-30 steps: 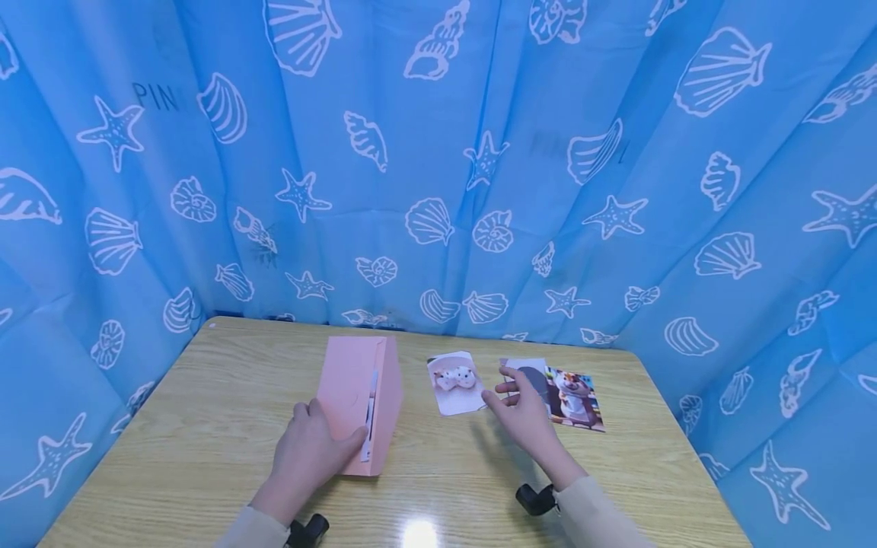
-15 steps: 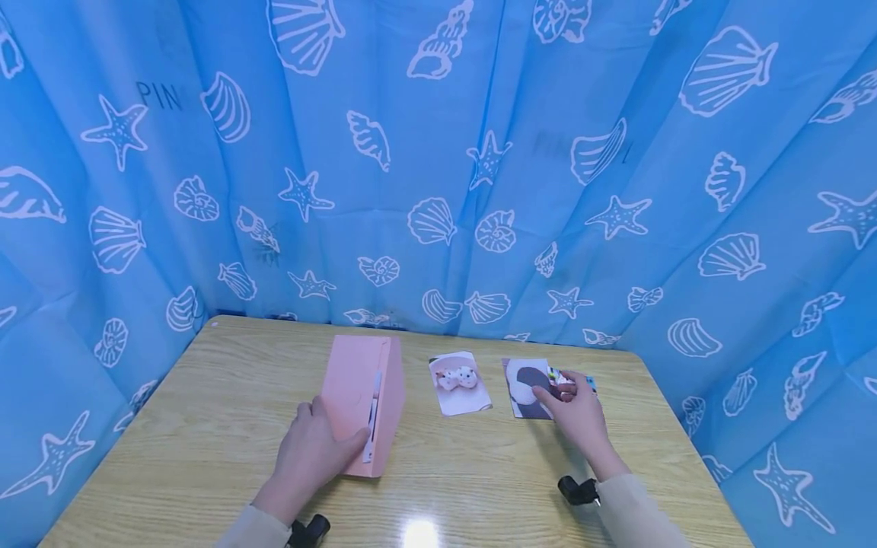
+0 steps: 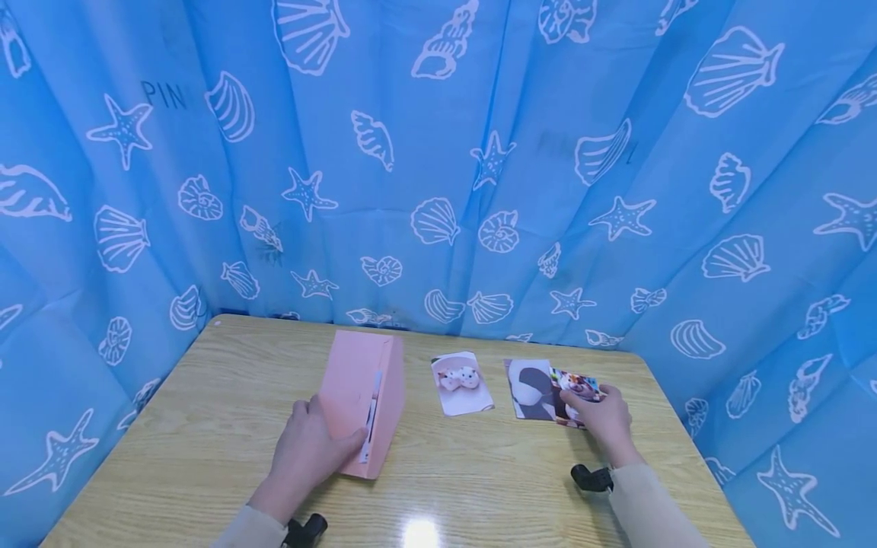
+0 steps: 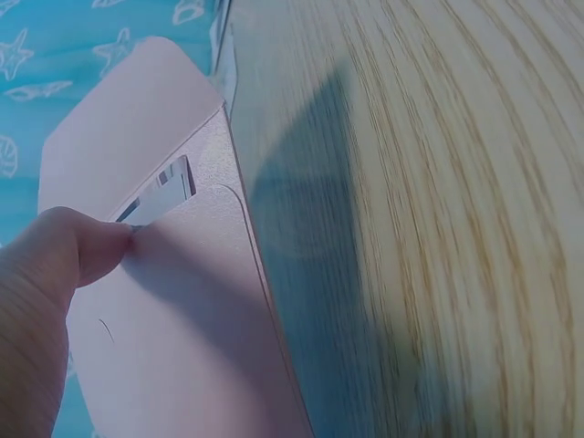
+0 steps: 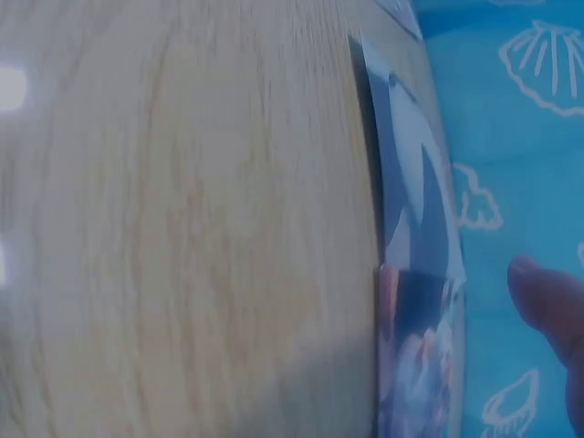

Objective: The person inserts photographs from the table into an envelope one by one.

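Site: curtained-off tabletop workspace, kind of room we cannot tell | we note blue shell-and-starfish curtain (image 3: 438,167) behind and at both sides | wood-grain table (image 3: 493,472) enclosed

Three photos (image 3: 462,383) lie on the wood-grained table (image 3: 473,476).

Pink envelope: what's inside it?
Part of a pale, dark-edged card shows in the opening by the left hand; the pink envelope covers the rest, so its picture can't be told.
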`<state>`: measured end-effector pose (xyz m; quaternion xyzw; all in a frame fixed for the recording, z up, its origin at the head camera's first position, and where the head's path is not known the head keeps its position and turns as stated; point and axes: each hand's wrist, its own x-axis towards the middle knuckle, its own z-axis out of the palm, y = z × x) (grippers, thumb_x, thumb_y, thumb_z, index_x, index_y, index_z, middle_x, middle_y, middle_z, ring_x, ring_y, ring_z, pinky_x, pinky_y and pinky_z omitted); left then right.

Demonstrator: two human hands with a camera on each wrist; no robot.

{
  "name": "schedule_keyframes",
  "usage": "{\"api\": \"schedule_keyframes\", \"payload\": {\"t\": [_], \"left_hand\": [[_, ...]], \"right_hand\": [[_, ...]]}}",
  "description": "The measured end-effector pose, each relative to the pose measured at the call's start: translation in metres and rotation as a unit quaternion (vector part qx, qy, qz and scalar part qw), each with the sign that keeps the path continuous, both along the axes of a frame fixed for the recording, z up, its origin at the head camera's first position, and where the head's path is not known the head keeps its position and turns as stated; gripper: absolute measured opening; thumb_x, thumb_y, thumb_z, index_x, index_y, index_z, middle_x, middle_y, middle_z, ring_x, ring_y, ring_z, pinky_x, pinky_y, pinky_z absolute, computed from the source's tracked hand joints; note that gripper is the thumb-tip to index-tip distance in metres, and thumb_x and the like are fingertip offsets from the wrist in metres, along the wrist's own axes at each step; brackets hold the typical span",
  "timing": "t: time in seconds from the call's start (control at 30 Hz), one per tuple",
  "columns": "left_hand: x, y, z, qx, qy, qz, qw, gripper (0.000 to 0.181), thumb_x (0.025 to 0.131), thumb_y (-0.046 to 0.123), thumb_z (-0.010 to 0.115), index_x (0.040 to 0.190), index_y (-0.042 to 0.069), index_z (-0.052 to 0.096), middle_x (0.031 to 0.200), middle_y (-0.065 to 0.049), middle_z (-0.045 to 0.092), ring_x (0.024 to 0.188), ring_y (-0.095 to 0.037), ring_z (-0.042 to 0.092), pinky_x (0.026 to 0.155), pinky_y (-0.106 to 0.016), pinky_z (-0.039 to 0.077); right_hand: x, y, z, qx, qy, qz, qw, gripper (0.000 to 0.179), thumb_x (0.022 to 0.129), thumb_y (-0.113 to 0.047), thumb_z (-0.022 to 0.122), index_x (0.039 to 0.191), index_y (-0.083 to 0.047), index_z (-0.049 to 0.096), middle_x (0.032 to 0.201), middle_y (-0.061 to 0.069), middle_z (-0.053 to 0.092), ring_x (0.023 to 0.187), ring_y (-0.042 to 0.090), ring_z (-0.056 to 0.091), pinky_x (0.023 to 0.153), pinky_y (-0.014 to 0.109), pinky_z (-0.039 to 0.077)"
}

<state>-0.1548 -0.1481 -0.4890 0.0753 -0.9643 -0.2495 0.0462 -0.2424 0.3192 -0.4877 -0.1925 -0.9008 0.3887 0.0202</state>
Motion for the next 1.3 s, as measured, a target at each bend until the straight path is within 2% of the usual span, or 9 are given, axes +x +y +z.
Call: {"api": "schedule_keyframes", "payload": {"t": [0.23, 0.47, 0.63, 0.93, 1.3], "left_hand": [[-0.002, 0.000, -0.004, 0.002, 0.005, 0.002, 1.0000, 0.101, 0.072, 0.065, 0.070, 0.125, -0.017, 0.044, 0.104, -0.025, 0.047, 0.084, -0.031, 0.052, 0.074, -0.048, 0.049], [-0.002, 0.002, -0.003, 0.005, -0.002, 0.005, 1.0000, 0.102, 0.072, 0.066, 0.070, 0.126, -0.016, 0.044, 0.104, -0.025, 0.048, 0.083, -0.030, 0.052, 0.074, -0.048, 0.049], [-0.001, 0.003, -0.003, 0.005, -0.004, 0.005, 1.0000, 0.102, 0.072, 0.066, 0.069, 0.126, -0.016, 0.044, 0.105, -0.024, 0.047, 0.084, -0.030, 0.053, 0.074, -0.048, 0.049], [0.000, 0.004, -0.002, 0.007, 0.000, 0.002, 1.0000, 0.100, 0.073, 0.064, 0.070, 0.127, -0.016, 0.044, 0.104, -0.024, 0.048, 0.083, -0.029, 0.052, 0.073, -0.047, 0.049], [0.001, 0.005, -0.003, 0.008, 0.008, 0.000, 0.9999, 0.099, 0.073, 0.063, 0.071, 0.125, -0.017, 0.045, 0.104, -0.024, 0.048, 0.081, -0.029, 0.052, 0.072, -0.046, 0.049]], "right_hand": [[-0.003, 0.003, -0.006, 0.015, -0.033, -0.030, 0.9989, 0.111, 0.079, -0.060, 0.071, 0.149, 0.006, 0.015, 0.141, 0.039, 0.023, 0.125, 0.057, 0.023, 0.097, 0.066, 0.024], [-0.001, 0.006, -0.012, 0.031, -0.045, -0.052, 0.9971, 0.116, 0.075, -0.058, 0.074, 0.147, 0.011, 0.014, 0.137, 0.042, 0.022, 0.123, 0.059, 0.020, 0.097, 0.067, 0.018], [-0.001, 0.008, -0.015, 0.042, -0.056, -0.062, 0.9956, 0.117, 0.073, -0.057, 0.076, 0.141, 0.017, 0.016, 0.129, 0.045, 0.023, 0.117, 0.058, 0.023, 0.095, 0.066, 0.021], [-0.006, 0.010, -0.016, 0.064, -0.087, -0.066, 0.9919, 0.113, 0.071, -0.058, 0.077, 0.130, 0.021, 0.021, 0.115, 0.041, 0.026, 0.104, 0.052, 0.027, 0.088, 0.063, 0.029], [-0.009, 0.010, -0.012, 0.057, -0.118, -0.057, 0.9898, 0.117, 0.074, -0.055, 0.077, 0.132, 0.024, 0.014, 0.118, 0.044, 0.025, 0.106, 0.053, 0.027, 0.091, 0.063, 0.030]]}}
